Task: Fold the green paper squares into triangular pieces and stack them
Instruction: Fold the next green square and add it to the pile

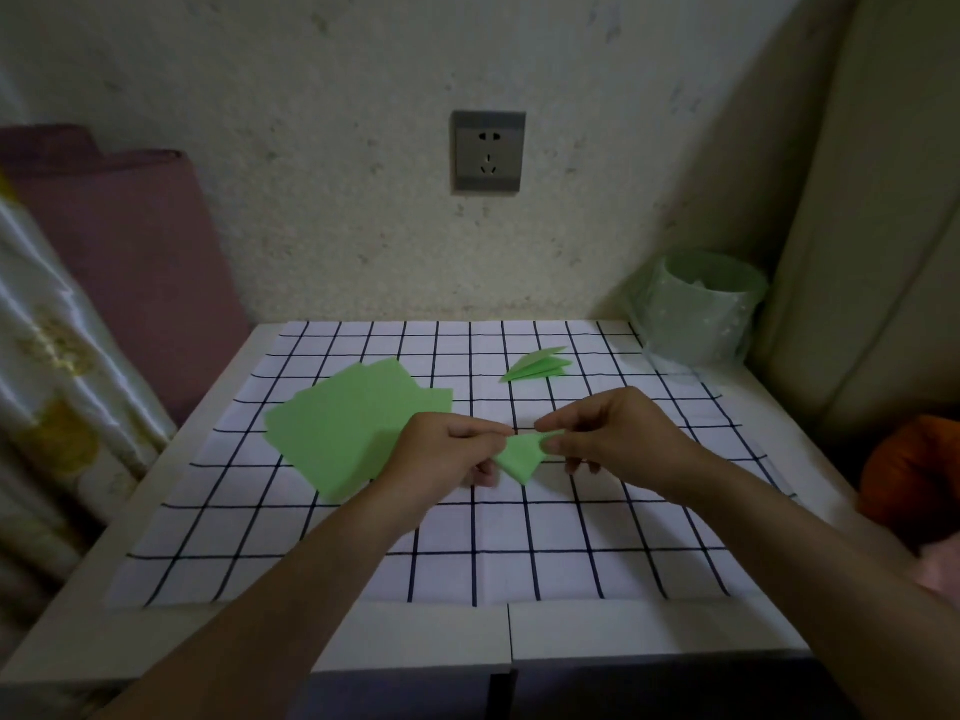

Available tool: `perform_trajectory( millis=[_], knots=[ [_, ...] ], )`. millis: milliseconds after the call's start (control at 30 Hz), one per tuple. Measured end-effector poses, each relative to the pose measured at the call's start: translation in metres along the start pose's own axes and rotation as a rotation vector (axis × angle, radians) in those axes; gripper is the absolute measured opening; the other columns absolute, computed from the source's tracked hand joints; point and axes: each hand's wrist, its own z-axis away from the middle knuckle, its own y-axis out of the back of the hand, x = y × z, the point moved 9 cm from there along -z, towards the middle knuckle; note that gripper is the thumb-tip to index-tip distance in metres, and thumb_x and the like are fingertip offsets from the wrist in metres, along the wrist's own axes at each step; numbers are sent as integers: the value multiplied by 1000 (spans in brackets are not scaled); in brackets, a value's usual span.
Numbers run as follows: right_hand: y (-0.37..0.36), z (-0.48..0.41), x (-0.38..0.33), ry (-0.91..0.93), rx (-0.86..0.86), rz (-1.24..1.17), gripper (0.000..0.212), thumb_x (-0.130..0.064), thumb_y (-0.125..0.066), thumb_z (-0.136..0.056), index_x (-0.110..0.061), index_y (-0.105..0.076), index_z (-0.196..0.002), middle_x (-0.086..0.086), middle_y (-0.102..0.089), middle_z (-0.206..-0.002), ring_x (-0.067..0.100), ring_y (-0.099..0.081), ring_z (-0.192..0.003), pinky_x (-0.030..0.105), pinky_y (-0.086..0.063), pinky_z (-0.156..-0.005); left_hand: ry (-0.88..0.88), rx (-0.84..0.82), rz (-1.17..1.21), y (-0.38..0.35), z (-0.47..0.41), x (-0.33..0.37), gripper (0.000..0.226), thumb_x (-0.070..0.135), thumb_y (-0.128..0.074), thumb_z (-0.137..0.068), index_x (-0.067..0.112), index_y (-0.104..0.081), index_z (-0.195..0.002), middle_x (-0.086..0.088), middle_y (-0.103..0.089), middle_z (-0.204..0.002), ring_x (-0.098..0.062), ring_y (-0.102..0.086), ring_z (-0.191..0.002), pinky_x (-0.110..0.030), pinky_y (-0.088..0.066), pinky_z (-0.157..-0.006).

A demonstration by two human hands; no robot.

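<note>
Just over the checked cloth (519,553), a small folded green piece (519,457) is being held between two hands. The left hand (447,449) is pinching its left corner, and the right hand (613,433) is pinching its upper right corner. Flat green paper squares (343,423) are lying fanned on the cloth to the left. A stack of folded triangles (537,367) is sitting farther back, near a green-lined bin (701,309).

A white table (415,636) fills the lower centre, with a white cloth with dark grid lines (519,537) spread over it. A grey wall socket (488,152) sits at upper centre. A bin with a green liner (701,309) stands right of centre. Mauve rolled fabric (130,252) and shiny patterned fabric (52,381) lie at the left, and an orange object (914,470) at the right edge.
</note>
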Motion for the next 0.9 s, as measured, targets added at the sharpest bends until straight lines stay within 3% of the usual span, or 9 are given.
perform_trajectory(
  millis=[267,400,500,667,767,900],
  knots=[
    [-1,1,-10,109,-56,38,23,-1,-78,-79,-14,-79,-99,4,-77,-81,11,-67,-63,21,-53,-61,19,-58,-45,4,-1,0,14,5,-69,-88,14,-79,-89,-15,-67,-69,-22,-64,-61,-48,-58,-79],
    [-2,3,-4,34,-42,-45,8,-17,-76,-85,-15,-80,-91,-1,-76,-79,14,-63,-62,24,-49,-54,-50,-19,-94,3,1,5,16,3,-71,-87,18,-79,-87,-13,-70,-67,-21,-67,-59,-38,-61,-67],
    [-5,1,8,-47,11,-56,7,-18,-75,-87,-13,-79,-84,3,-74,-73,14,-57,-54,24,-46,-47,-76,-8,-126,-2,4,6,15,3,-72,-86,16,-79,-89,-7,-71,-65,-19,-68,-60,-32,-61,-64],
    [-10,-3,19,-113,-37,103,7,-15,-74,-88,-11,-79,-86,-9,-65,-53,-1,-49,-43,13,-41,-45,-25,-1,-244,-6,3,-7,17,10,-75,-84,26,-80,-81,0,-74,-72,-19,-68,-58,-34,-62,-65],
    [-16,-7,22,-94,-53,295,7,-19,-73,-88,-15,-79,-87,-11,-64,-61,-7,-53,-47,5,-37,-46,-57,-44,-364,-13,1,-9,17,13,-74,-84,29,-79,-81,9,-71,-66,-3,-62,-54,-22,-54,-58],
    [-26,-9,22,-46,-70,506,12,-23,-68,-91,-18,-79,-94,-12,-65,-71,-2,-56,-61,7,-35,-51,-141,-95,-665,-23,1,-4,9,30,-72,-83,34,-79,-87,25,-71,-77,7,-65,-75,-18,-53,-71]
  ],
)
